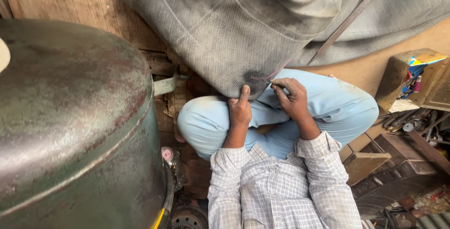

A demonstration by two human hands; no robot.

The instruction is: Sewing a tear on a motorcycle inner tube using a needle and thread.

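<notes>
Two hands are engaged on a large grey, dusty rubber inner tube [225, 32] resting against the knees: the left hand [240, 109] is closed on its lower edge beside a dark roughened patch [255, 81], while the right hand's [293, 99] fingers are pinched shut, seemingly on something small and unidentifiable. The patch-marking step appears in hand; steady support and a precise touch are judged necessary next.
</notes>
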